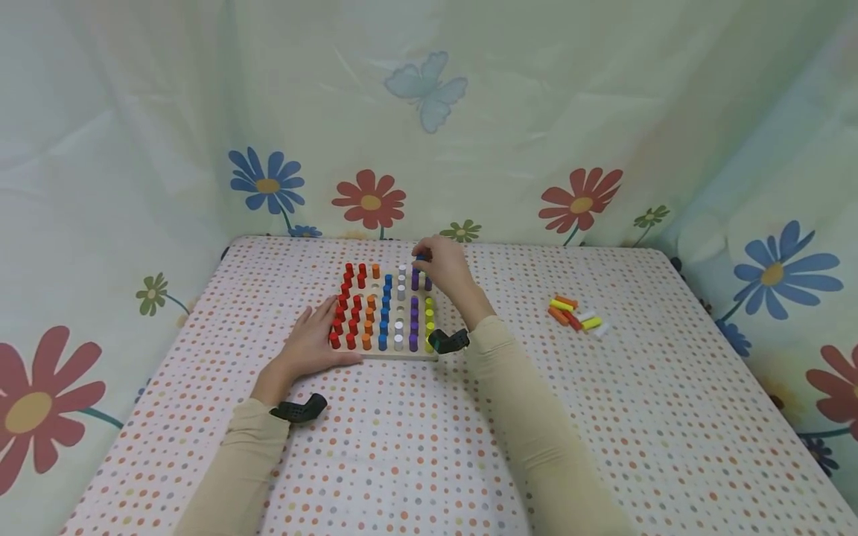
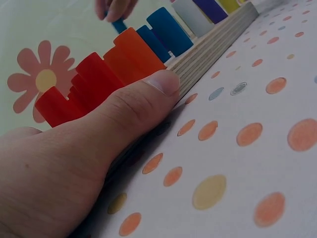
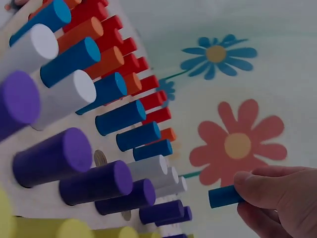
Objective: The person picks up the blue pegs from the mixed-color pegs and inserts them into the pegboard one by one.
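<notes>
A wooden pegboard (image 1: 389,355) stands on the table, filled with rows of red, orange, blue, white, purple and yellow pegs; a few holes show bare. My left hand (image 1: 310,339) rests against its near left corner, fingers along the left side. In the left wrist view, the thumb (image 2: 143,99) lies straight against the front edge, by an orange peg (image 2: 136,52). Over the far right part of the board, my right hand (image 1: 447,266) pinches a blue peg (image 3: 224,197) between thumb and fingers. That peg is held above the purple pegs (image 3: 96,183), clear of the holes.
Loose pegs (image 1: 573,316) in orange, yellow, red and white lie in a small pile to the right of the board. A polka-dot cloth (image 1: 402,447) covers the table. Behind it hangs a flowered curtain (image 1: 469,186), close past the board's far side.
</notes>
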Demonstrator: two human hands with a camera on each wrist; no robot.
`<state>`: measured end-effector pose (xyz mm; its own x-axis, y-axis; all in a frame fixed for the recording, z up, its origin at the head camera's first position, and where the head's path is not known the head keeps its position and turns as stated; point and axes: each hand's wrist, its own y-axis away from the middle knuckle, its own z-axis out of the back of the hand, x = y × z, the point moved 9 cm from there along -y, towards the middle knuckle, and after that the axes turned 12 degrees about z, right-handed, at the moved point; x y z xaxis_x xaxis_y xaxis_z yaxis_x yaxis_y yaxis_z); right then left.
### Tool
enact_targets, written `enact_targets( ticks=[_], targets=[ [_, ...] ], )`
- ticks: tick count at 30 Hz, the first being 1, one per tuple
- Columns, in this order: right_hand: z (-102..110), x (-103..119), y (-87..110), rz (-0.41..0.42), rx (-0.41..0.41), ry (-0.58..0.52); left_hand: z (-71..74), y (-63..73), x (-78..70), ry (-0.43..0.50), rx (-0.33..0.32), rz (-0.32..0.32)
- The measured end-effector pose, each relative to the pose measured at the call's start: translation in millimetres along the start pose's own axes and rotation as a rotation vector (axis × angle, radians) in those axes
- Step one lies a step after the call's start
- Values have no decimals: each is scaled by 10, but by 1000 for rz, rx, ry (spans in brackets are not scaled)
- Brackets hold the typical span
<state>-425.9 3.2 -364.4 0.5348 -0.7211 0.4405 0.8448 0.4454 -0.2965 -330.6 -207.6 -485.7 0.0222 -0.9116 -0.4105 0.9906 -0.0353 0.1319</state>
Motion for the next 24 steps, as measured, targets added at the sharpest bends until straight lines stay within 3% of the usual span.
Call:
enact_targets(
  ticks=[9,18,24],
  targets=[
    [-348,249,-393,104,220,128,-8,5,19,3,2,13],
    [-576,362,-465,223,283,242,-21,2,-5,-7,-9,-3],
    [-651,309,-482,200,340,258,-7,-6,-5,-10,1,14]
  ],
)
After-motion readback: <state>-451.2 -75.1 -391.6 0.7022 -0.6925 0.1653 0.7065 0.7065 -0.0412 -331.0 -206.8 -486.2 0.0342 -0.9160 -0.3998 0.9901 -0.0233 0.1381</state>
